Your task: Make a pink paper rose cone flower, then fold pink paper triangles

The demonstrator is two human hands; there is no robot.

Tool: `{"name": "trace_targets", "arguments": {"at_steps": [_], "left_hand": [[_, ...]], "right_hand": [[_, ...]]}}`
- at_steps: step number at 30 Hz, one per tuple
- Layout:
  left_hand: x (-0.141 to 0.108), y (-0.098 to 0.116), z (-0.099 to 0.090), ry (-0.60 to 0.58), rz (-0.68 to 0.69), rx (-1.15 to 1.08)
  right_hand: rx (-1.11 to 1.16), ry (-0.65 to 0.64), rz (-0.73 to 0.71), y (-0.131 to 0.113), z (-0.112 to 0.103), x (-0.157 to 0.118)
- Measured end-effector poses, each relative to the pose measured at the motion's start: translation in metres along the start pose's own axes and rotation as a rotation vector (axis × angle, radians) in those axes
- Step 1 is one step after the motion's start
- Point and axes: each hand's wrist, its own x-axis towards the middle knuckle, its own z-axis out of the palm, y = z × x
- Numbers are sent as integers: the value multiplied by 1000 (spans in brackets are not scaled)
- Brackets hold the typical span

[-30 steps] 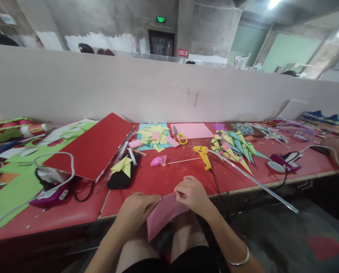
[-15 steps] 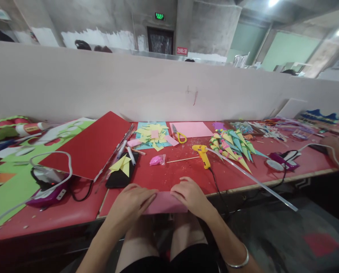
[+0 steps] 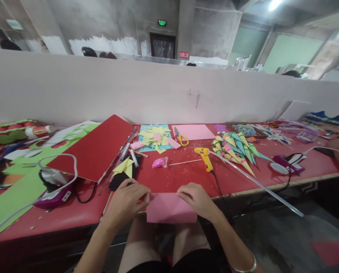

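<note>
A pink sheet of paper [image 3: 171, 209] hangs over the table's front edge, above the lap. My left hand [image 3: 131, 199] pinches its upper left corner between thumb and fingers. At the upper right corner, my right hand [image 3: 196, 199] grips the sheet the same way. Beyond the hands lie a small bag of pink material [image 3: 160, 162] and a thin wooden stick [image 3: 185, 162]. A yellow glue gun [image 3: 205, 157] rests to the right, a long clear glue stick [image 3: 260, 185] reaching from its back. Folded yellow paper [image 3: 124, 167] sits on a black phone-like slab [image 3: 116, 182] to the left.
Yellow-handled scissors [image 3: 183, 138] lie by pink paper [image 3: 194, 131] and a heap of yellow paper pieces [image 3: 155, 137]. Colourful paper cones [image 3: 239, 149] are piled on the right. A red board [image 3: 97, 151] and purple power strips [image 3: 54, 196] flank the area. A white partition [image 3: 146, 91] stands behind.
Both hands have moved slightly apart along the pink paper's top edge. More of the sheet shows, and it hangs lower. The camera view has shifted a little.
</note>
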Motion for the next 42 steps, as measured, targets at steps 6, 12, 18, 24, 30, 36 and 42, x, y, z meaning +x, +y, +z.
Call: {"name": "trace_targets", "arguments": {"at_steps": [6, 12, 18, 24, 30, 36, 42], "left_hand": [[-10, -11, 9, 70, -516, -487], [-8, 20, 27, -141, -746, -995], [1, 29, 23, 57, -774, -865], [-4, 40, 36, 94, -783, -991], [-9, 36, 35, 59, -678, -1120], [-3, 38, 31, 36, -568, -1240], [-15, 28, 49, 110, -751, -1181]], "right_hand": [[243, 211, 146, 9, -3, -1], [312, 387, 205, 14, 20, 12], [135, 510, 71, -2, 29, 9], [408, 147, 42, -33, 39, 7], [557, 43, 17, -37, 34, 9], [675, 37, -12, -34, 36, 13], [660, 42, -37, -37, 27, 16]]}}
